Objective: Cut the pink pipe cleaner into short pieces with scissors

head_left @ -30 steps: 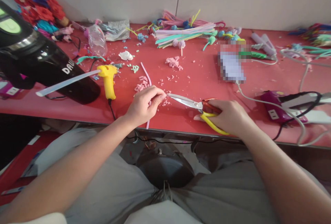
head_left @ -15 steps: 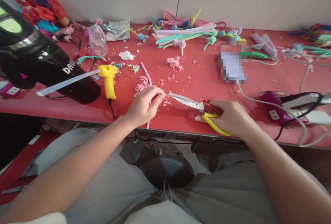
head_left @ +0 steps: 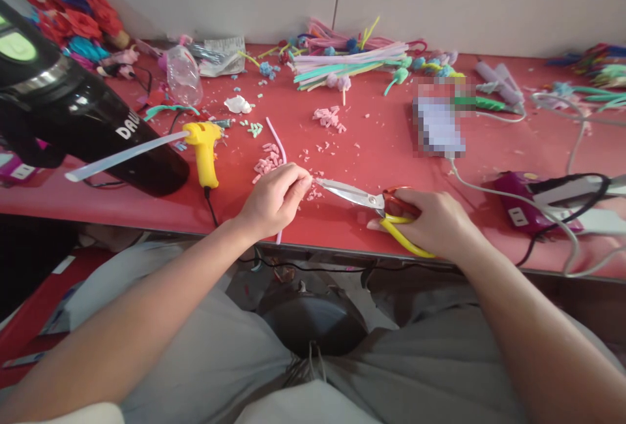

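My left hand (head_left: 278,199) is closed in a pinch over the front of the table. A small pink piece of pipe cleaner, mostly hidden, is between its thumb and forefinger. Under that hand lies a longer pink pipe cleaner (head_left: 276,138), its lower end reaching the table edge. My right hand (head_left: 435,223) is wrapped around the handles of scissors (head_left: 355,194), one red and one yellow. Their blades look nearly together and point left, tips right at my left fingertips. Cut pink pieces (head_left: 268,162) lie beside my left hand, with another pink pile (head_left: 328,119) farther back.
At left stand a black bottle (head_left: 107,117) and a yellow glue gun (head_left: 203,153) with a long glue stick. Bundled pipe cleaners (head_left: 349,65) lie along the wall. A purple power strip (head_left: 521,199) and white cables are at right; a blurred-out device (head_left: 437,124) lies nearby.
Almost nothing differs. The scissor blades have shifted very slightly at my left fingertips, and both hands hold the same places.
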A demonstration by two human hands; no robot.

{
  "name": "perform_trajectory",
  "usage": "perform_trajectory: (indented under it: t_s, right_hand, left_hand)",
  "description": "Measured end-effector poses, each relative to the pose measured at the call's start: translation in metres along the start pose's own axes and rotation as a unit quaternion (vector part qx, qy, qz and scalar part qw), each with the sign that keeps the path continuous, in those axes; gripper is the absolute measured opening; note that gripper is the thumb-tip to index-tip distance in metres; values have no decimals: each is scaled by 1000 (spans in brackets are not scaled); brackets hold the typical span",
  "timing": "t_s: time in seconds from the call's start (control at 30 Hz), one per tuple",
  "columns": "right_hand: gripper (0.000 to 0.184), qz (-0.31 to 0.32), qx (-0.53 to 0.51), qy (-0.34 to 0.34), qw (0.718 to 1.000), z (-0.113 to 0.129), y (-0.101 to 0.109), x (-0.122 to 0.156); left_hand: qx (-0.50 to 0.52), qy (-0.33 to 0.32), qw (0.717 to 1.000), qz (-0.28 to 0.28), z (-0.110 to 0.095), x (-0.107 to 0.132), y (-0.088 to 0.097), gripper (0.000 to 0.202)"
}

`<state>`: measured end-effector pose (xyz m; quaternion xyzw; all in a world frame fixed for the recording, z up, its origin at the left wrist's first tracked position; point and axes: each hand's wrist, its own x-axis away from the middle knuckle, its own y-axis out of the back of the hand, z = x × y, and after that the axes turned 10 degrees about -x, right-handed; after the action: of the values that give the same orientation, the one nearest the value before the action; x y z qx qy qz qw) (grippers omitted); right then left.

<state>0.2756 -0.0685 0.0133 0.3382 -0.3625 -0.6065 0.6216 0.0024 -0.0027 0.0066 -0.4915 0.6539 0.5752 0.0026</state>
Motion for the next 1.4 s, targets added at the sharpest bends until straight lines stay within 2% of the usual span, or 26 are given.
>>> perform_trajectory:
  t_s: [0.77, 1.13, 1.4]
  right_hand:
    - [63, 1, 16, -6, 1000, 2, 1, -2]
    - [65, -30, 10, 5, 999, -1, -2, -1]
    - [65, -6, -3, -8, 1000, 3, 1, 1]
  left_hand:
    - [4, 0, 1000, 21, -1, 0, 0, 21]
    - [3, 8, 1000, 21, -2, 0, 1, 21]
    - [6, 8, 1000, 18, -1, -1, 1, 20]
